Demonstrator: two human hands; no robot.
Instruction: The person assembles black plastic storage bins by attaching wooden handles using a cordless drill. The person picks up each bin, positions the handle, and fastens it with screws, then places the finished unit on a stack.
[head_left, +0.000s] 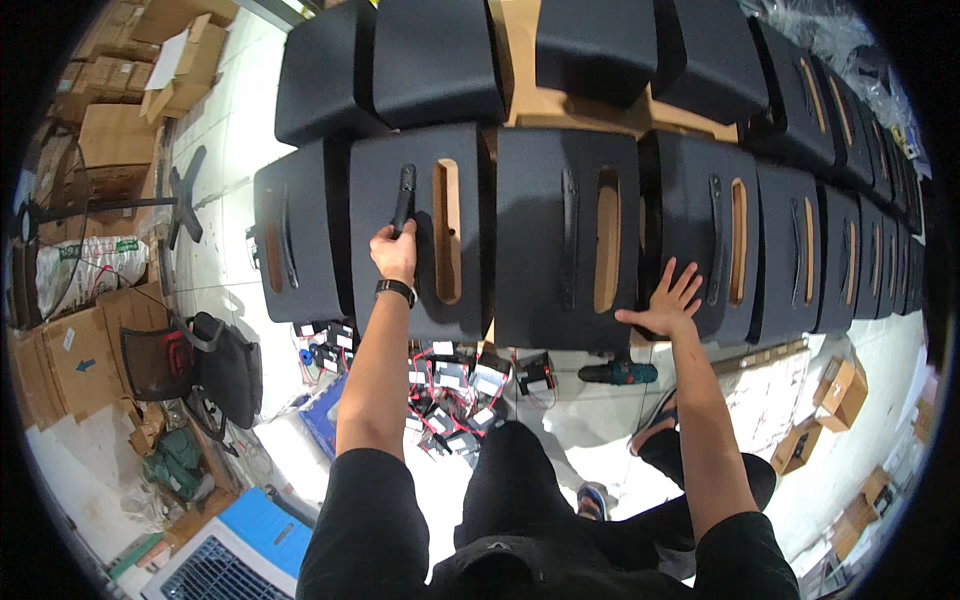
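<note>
My left hand (395, 252), with a dark watch on the wrist, is closed round the lower part of a black carry handle (407, 188). That handle is on a black fabric-covered cabinet (380, 300), to the left of its long slot, where bare wood shows. My right hand (668, 303) lies with its fingers spread on the front edge of another black cabinet (690, 165), left of its handle (714, 240). Between my hands sits a third black cabinet (530, 240) with a similar handle and slot.
More black cabinets (440, 60) stand in rows behind and to the right. Below the near row, red-wired black parts (450, 385) and a teal power drill (620, 373) lie about. A mesh chair (225, 370), cardboard boxes (75, 350) and a blue-and-white unit (255, 535) are at left.
</note>
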